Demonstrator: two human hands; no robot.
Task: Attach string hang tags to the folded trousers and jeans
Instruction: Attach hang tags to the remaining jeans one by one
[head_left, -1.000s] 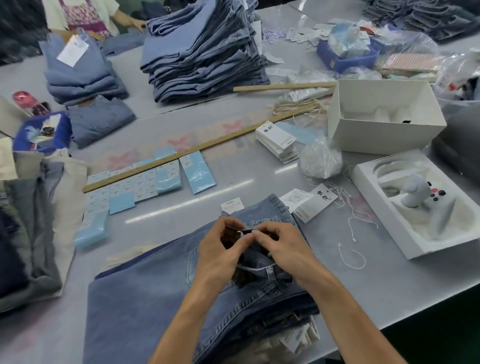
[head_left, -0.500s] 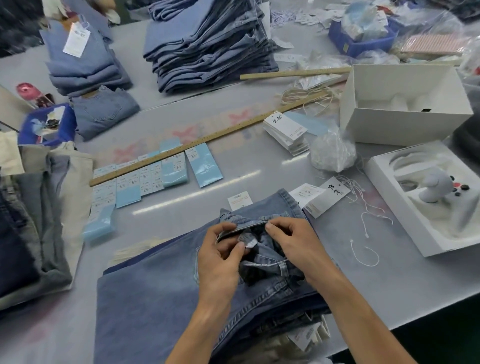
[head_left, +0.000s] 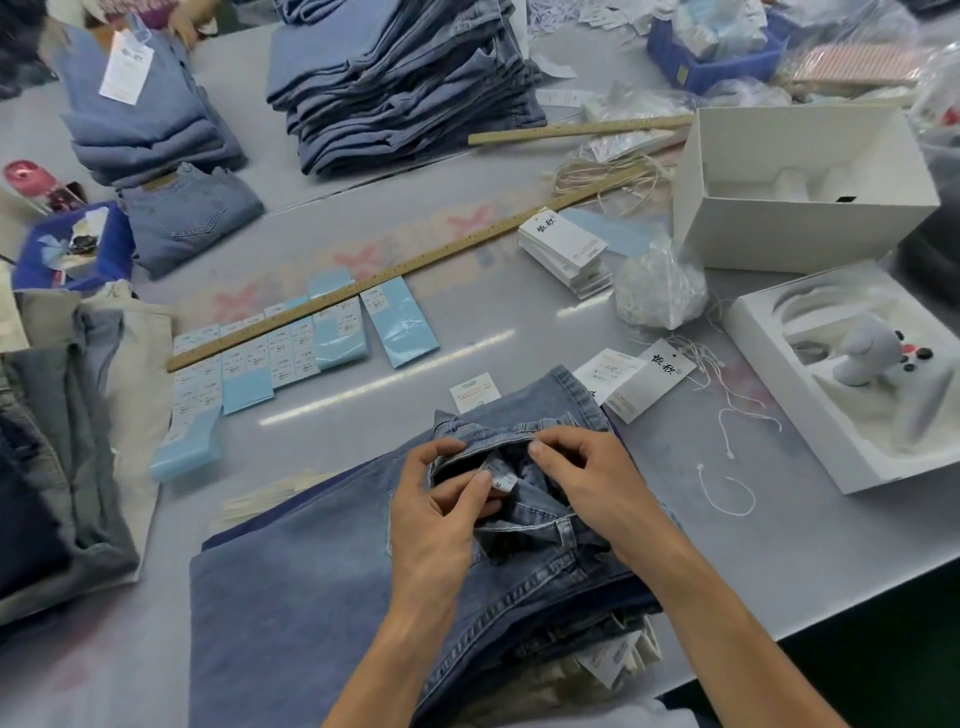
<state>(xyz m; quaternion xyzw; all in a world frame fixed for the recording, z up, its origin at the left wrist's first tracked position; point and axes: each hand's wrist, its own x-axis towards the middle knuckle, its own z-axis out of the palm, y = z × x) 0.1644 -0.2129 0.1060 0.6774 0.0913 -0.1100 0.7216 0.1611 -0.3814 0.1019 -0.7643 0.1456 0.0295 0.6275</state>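
Observation:
Folded blue jeans (head_left: 311, 582) lie on top of a stack at the table's near edge. My left hand (head_left: 441, 519) pinches the small white size label (head_left: 498, 479) inside the opened waistband. My right hand (head_left: 587, 483) grips the waistband's edge (head_left: 493, 441) and holds it back. White hang tags (head_left: 644, 379) lie just right of the jeans, with loose white strings (head_left: 727, 488) beside them. A pile of more hang tags (head_left: 563, 247) sits farther back.
Blue sticker sheets (head_left: 332, 338) and a long wooden ruler (head_left: 395, 275) lie mid-table. Stacks of jeans (head_left: 400, 83) stand behind. Two white boxes (head_left: 800, 187) (head_left: 852, 379) and a plastic bag (head_left: 660, 286) crowd the right. Folded trousers (head_left: 57, 415) sit at the left.
My hands have pulled the waistband open, and my left thumb now pins the size label. The view has shifted closer and slightly left.

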